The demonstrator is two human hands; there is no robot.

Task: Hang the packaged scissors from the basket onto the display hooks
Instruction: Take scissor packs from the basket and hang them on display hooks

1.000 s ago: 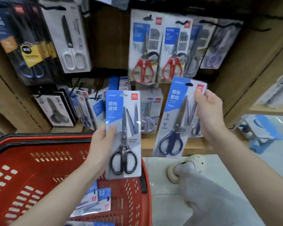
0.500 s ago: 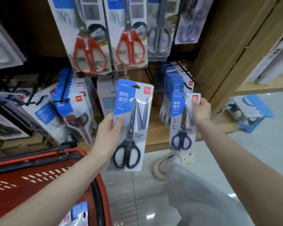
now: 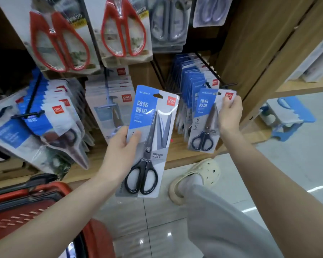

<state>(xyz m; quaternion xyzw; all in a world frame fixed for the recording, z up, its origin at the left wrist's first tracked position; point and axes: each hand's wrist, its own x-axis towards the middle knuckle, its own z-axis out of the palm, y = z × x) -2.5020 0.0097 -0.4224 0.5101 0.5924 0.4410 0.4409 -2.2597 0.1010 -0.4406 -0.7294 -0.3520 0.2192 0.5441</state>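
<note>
Packaged scissors [image 3: 147, 144]: blue-white card, black handles

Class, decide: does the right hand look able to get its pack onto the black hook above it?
Probably yes: the right hand holds its pack just below the hook, whose tip is bare.

The black hook [image 3: 229, 84] is sticking out free at its tip, but blue-carded packs [image 3: 188, 84] are crowding the rod behind it, and the wooden side panel [image 3: 254, 43] is boxing in the right. Red-handled scissor packs [image 3: 119, 30] are hanging low overhead. The tiled floor [image 3: 157, 220] is leaving open room below.
</note>
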